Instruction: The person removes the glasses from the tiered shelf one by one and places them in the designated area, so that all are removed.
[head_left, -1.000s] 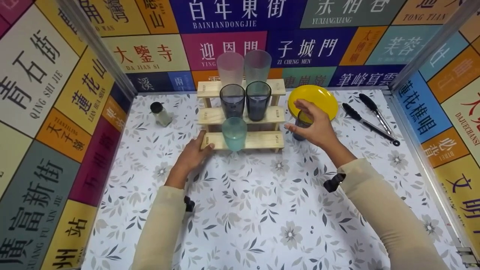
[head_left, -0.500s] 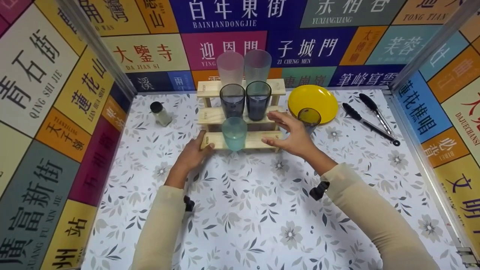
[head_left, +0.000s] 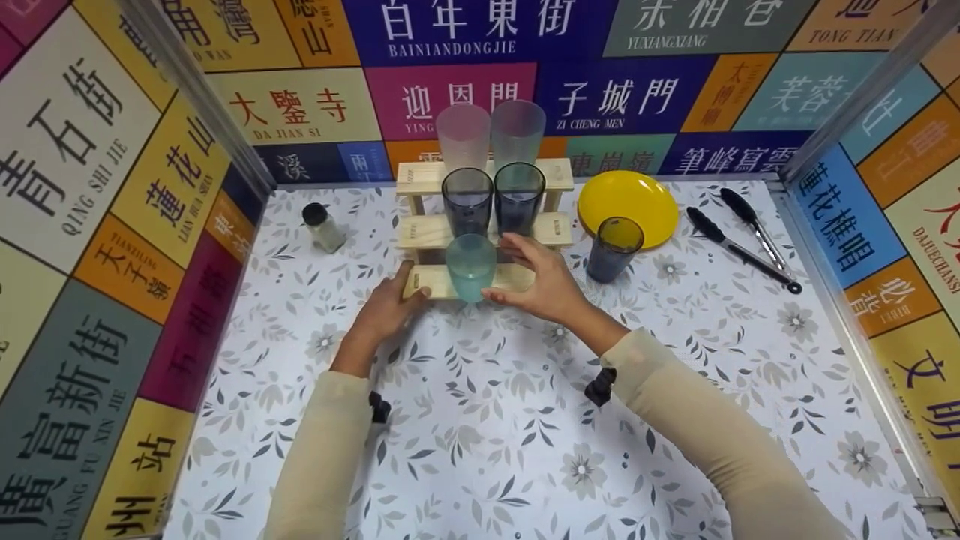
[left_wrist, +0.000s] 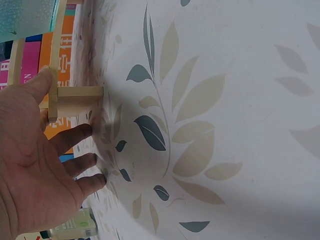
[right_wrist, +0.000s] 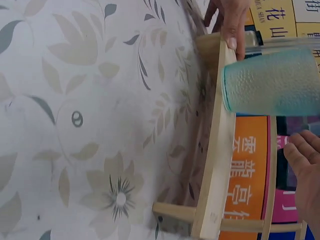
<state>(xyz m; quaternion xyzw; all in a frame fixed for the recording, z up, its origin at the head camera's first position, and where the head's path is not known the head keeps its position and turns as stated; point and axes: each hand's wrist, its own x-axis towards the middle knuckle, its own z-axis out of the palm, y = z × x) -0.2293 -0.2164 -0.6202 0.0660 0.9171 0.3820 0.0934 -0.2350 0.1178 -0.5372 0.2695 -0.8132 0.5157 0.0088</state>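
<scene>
My left hand (head_left: 385,306) pinches the left end of the lowest step of a three-step wooden rack (head_left: 517,277), thumb on top. In the left wrist view its other fingers (left_wrist: 77,165) are spread. A pale teal textured tumbler (head_left: 470,271) stands on that step. My right hand (head_left: 546,282) is just right of it, fingers extended and thumb apart; in the right wrist view a gap shows between hand and teal tumbler (right_wrist: 275,82). Two dark grey tumblers, left (head_left: 466,206) and right (head_left: 519,202), stand on the middle step. Two frosted clear tumblers, left (head_left: 463,135) and right (head_left: 517,131), occupy the top step.
Right of the rack, another dark grey tumbler (head_left: 613,255) stands upright on the floral tabletop (head_left: 465,450), in front of a yellow plate (head_left: 637,196). Black-tipped tongs (head_left: 750,244) lie farther right. A small black-capped jar (head_left: 325,231) is on the left. Printed panels wall the back and sides.
My right hand has moved left, away from the dark grey tumbler by the plate, past the rack's right end to the teal tumbler. The left hand has stayed on the rack.
</scene>
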